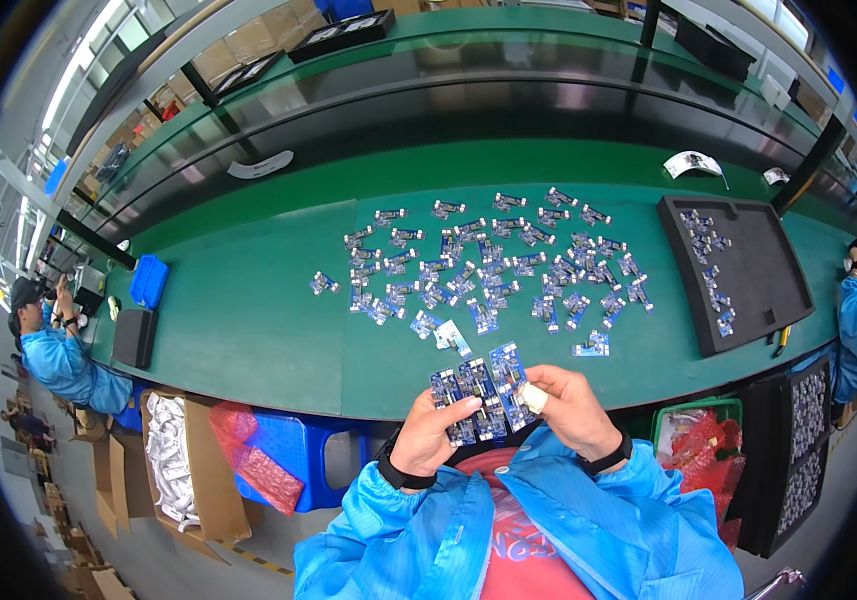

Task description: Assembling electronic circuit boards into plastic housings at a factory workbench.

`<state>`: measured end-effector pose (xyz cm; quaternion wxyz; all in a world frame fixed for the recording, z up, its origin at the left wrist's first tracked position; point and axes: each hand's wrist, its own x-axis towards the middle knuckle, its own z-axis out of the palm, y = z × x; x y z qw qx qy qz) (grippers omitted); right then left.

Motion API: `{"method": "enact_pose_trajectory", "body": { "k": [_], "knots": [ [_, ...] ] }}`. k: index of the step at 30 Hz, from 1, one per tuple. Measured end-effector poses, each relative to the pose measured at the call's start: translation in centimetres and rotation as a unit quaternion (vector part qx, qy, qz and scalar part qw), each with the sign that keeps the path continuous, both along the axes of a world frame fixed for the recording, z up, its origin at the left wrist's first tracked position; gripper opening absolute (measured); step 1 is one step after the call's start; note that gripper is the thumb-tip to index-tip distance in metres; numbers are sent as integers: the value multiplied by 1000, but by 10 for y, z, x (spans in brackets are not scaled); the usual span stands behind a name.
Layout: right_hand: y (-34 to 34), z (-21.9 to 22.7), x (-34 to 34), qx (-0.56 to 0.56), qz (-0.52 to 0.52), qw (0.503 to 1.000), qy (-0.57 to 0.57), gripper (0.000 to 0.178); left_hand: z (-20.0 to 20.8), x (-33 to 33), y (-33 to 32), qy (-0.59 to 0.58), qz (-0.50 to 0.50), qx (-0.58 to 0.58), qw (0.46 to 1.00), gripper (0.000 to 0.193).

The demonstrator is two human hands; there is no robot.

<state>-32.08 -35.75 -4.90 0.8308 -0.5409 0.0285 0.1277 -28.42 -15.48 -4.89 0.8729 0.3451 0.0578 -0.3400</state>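
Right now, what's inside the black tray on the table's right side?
Black tray: small blue circuit boards along its left side, some apparently overlapping. The tray floor directly beneath them is covered, so can't be seen.

It is an electronics workshop: many blue circuit boards (483, 318) lie on a long green workbench (258, 310), with 2 co-workers (66, 358) (in blue jackets (856, 330)) nearby.

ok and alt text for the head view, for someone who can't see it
A person's left hand and right hand hold blue circuit boards at the near edge of a green worktable. Many loose boards lie scattered across it, with a black foam tray holding more at right and a blue bin at left.
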Motion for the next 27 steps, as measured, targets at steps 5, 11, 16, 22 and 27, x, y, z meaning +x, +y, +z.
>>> {"method": "enact_pose_trajectory", "body": {
  "k": [5,11,16,22,27],
  "knots": [
    [7,14,12,-325,-156,917,-170,16,6,20,26,-55,74,102,990,28],
    [6,19,27,-378,-77,908,-162,23,-35,58,94,-284,227,425,829,57],
    [6,2,30,-282,-94,948,-116,28,-22,62,107,-345,207,630,664,61],
    [13,1,33,-83,-45,994,-60,23,29,40,44,-314,103,484,810,37],
    [17,1,24,-54,-41,996,-51,23,3,27,-7,-192,-7,154,969,18]
  ]
}}
